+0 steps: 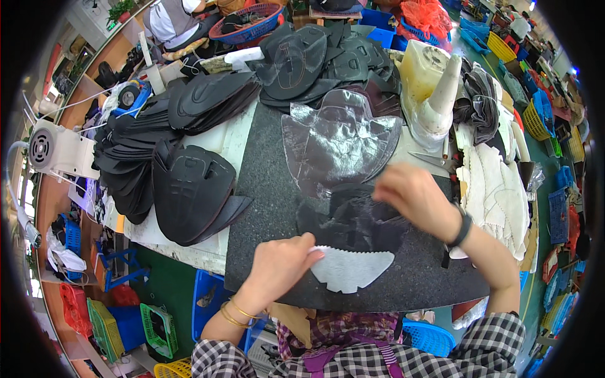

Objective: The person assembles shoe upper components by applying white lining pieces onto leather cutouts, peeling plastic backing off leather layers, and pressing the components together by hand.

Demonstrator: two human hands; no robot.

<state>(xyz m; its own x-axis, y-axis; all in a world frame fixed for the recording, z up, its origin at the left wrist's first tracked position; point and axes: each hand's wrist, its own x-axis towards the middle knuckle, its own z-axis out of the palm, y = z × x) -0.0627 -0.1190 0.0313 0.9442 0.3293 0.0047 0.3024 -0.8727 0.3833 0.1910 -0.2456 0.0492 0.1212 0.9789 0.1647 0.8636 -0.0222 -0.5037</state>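
My left hand pinches the left corner of a white half-moon fabric piece with a zigzag upper edge. That piece lies near the front of the dark speckled worktop, against the lower edge of a black cut piece. My right hand hovers by the black piece's upper right, its fingers bent and blurred, so whether they hold anything does not show. Just beyond lies a shiny dark brown, film-like cut piece with a tab at its far end.
Stacks of black shaped pieces stand at the left, with more black pieces at the back. A yellowish container, a white cone and scissors sit at the back right. White zigzag-edged pieces pile up on the right.
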